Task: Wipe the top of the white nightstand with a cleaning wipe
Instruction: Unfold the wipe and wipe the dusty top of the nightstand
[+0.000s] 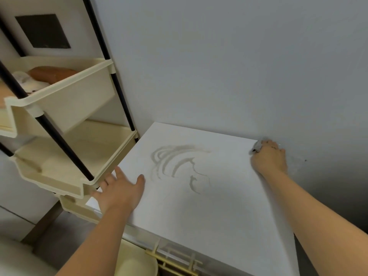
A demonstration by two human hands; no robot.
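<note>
The white nightstand top [219, 212] fills the lower middle of the view, set against the wall. Curved grey dust streaks [179, 162] mark its left centre. My right hand [268, 158] is at the far right corner by the wall, fingers closed on a crumpled grey cleaning wipe [258, 145] that peeks out above the knuckles. My left hand [119, 190] lies flat on the near left edge of the top, fingers spread, holding nothing.
A cream tiered rack [65, 116] with black poles stands close to the nightstand's left side, its lower tray almost touching my left hand. A brown object [52, 73] lies in the upper tray. A gold handle [173, 263] shows below the front edge.
</note>
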